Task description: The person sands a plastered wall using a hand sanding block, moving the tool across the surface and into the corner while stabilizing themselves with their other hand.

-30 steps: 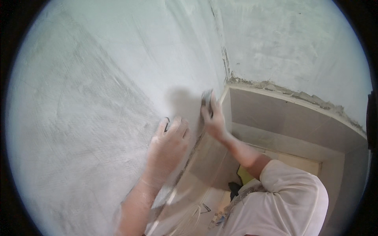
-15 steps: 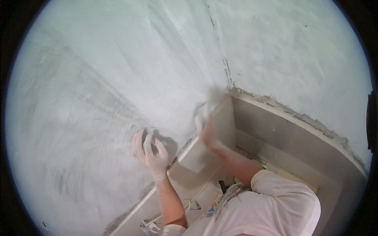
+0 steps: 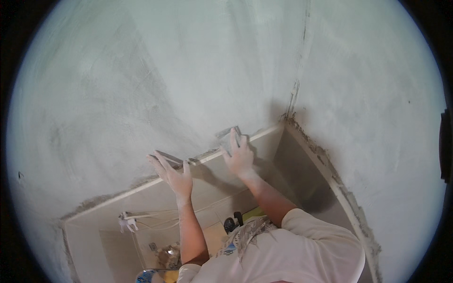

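Observation:
My right hand [image 3: 239, 159], coated in pale dust, presses a flat grey sanding pad [image 3: 228, 134] to the plastered surface, just beside its pale edge. The fingers lie over the pad, and part of it is hidden under them. To the left, my left hand [image 3: 177, 181] is dusty too, with fingers stretched out and thumb apart. Its fingertips are at the plaster near the same edge, and I see nothing held in it. The grey-white plaster [image 3: 198, 70] carries darker, streaky patches around both hands.
A rough joint line [image 3: 296, 92] runs down to a corner on the right. Below the edge are smooth pale panels [image 3: 273, 146]. Lower down are a white cable [image 3: 155, 216], a black shoe [image 3: 229, 225] and a clear plastic bag [image 3: 169, 256].
The view has shifted, so the corner sits farther right. My right hand, blurred before, now shows sharply with the pad. My left hand's curled fingers have straightened, close to the edge.

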Demonstrator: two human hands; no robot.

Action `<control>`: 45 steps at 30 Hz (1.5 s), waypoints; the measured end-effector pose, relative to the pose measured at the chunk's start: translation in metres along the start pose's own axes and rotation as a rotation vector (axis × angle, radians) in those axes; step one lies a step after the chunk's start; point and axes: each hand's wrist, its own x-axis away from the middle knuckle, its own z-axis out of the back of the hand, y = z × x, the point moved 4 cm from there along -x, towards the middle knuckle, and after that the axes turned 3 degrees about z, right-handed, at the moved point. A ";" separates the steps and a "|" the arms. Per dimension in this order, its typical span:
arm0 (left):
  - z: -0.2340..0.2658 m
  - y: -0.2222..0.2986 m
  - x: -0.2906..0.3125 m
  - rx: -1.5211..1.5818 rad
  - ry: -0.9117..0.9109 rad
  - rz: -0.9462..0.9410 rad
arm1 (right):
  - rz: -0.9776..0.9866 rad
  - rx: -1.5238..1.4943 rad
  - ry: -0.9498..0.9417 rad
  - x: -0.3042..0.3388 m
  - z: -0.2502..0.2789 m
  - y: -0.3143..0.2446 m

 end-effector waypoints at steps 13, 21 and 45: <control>0.032 -0.013 -0.003 -0.094 -0.274 0.065 | 0.246 0.106 -0.091 0.040 -0.090 -0.024; 0.044 -0.046 0.005 -0.051 -0.362 0.072 | -0.025 0.143 0.192 0.017 -0.031 0.055; 0.018 -0.115 0.064 0.187 -0.408 0.198 | -0.090 -0.160 -0.190 0.062 -0.082 -0.053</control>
